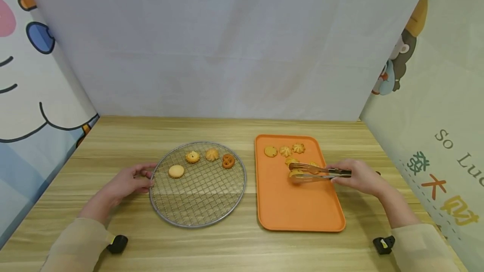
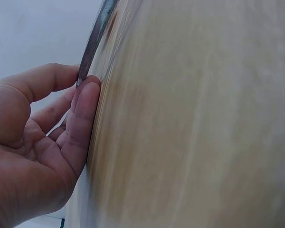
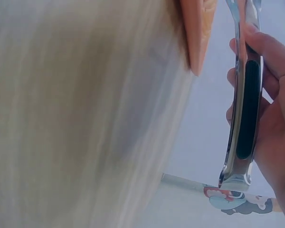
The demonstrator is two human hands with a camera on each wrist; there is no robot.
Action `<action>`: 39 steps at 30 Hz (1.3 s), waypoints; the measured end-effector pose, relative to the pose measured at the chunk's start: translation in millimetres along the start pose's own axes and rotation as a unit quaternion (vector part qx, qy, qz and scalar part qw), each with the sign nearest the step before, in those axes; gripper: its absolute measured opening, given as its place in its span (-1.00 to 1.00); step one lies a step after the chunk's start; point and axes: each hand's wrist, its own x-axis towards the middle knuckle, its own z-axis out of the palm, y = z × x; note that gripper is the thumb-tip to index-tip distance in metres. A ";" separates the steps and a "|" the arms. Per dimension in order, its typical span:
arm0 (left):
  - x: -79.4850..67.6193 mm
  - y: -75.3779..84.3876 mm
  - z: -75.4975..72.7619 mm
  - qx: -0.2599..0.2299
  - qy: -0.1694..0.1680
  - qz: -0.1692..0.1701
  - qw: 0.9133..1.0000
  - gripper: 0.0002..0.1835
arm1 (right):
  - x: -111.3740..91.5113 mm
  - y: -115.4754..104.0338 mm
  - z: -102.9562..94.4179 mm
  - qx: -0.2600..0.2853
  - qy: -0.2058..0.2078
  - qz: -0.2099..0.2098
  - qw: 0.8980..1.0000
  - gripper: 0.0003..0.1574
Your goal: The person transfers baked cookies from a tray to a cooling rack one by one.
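Note:
My left hand [image 1: 127,182] pinches the left edge of a round wire rack [image 1: 200,196]; in the left wrist view its metal rim [image 2: 91,50] sits between thumb and fingers. Four kinds of snack lie on the rack's upper half: a smooth round cookie [image 1: 176,171], a nest-shaped cookie [image 1: 192,157], a swirl cookie [image 1: 211,154] and a pretzel [image 1: 228,161]. My right hand [image 1: 359,175] grips metal tongs [image 3: 244,104] with dark handle grips. Over an orange tray [image 1: 298,209], the tongs' tips are around a golden cookie [image 1: 295,173], which they partly hide.
Several more cookies lie toward the tray's far end, among them a flat round one [image 1: 270,151] and two flower-shaped ones [image 1: 285,151]. Rack and tray stand side by side on a wooden table [image 1: 234,247]. A white cloth [image 1: 227,53] hangs behind it, printed sheets at both sides.

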 end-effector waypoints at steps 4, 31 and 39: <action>0.3 -0.2 -0.2 0.001 0.001 -0.002 1.000 -0.28 | 5.0 -6.5 -6.9 0.003 -0.004 0.000 1.000 -0.59; 0.5 -2.4 -1.7 -0.013 -0.008 0.000 1.000 -0.29 | 58.4 -69.9 -48.4 -0.017 0.047 -0.022 0.999 -0.53; -0.1 -2.4 -2.2 -0.011 -0.004 0.000 1.000 -0.28 | 76.8 -87.6 -53.1 -0.044 0.074 -0.051 0.995 -0.54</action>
